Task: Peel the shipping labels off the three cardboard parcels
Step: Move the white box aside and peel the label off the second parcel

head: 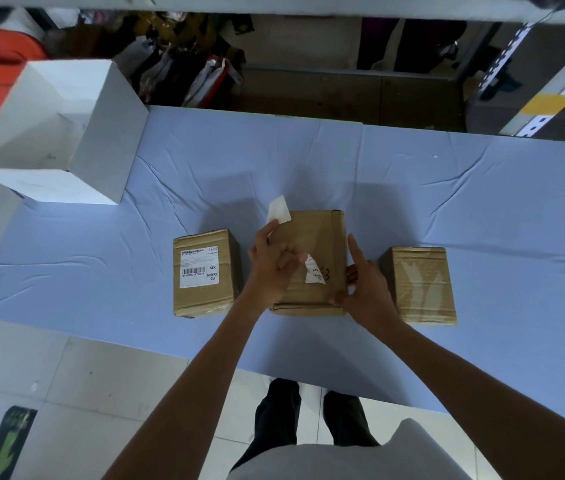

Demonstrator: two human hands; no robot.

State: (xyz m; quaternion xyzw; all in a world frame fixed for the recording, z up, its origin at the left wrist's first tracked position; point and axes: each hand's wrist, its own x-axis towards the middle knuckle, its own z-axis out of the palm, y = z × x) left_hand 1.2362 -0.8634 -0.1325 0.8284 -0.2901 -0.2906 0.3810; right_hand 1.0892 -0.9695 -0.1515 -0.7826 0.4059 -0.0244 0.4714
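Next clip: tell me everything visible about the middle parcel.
The middle parcel is a brown cardboard box, taped along its edges, lying flat on the blue cloth. Its label is torn: a white scrap printed MX clings to the top beside a pen scrawl, while the left-hand grip holds a peeled strip. The right-hand grip holds its near right corner.

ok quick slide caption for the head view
Left hand pinches a torn-off label piece over the middle cardboard parcel; right hand grips its side.
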